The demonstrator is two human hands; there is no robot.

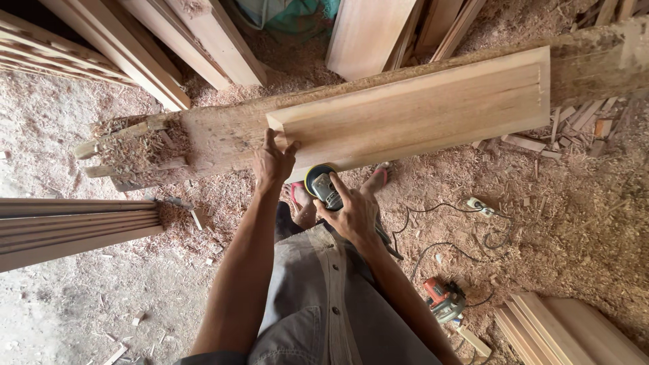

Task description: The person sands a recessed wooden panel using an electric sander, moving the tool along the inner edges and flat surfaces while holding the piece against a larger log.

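While the left hand pressed open fingers on the moulded wooden panel, the right hand, at its four o'clock, gripped an angle grinder.

The place was a woodworking shop. Sawdust and shavings covered the floor, planks and moulded boards lay stacked around, and an orange power tool with a trailing cable rested on the ground.
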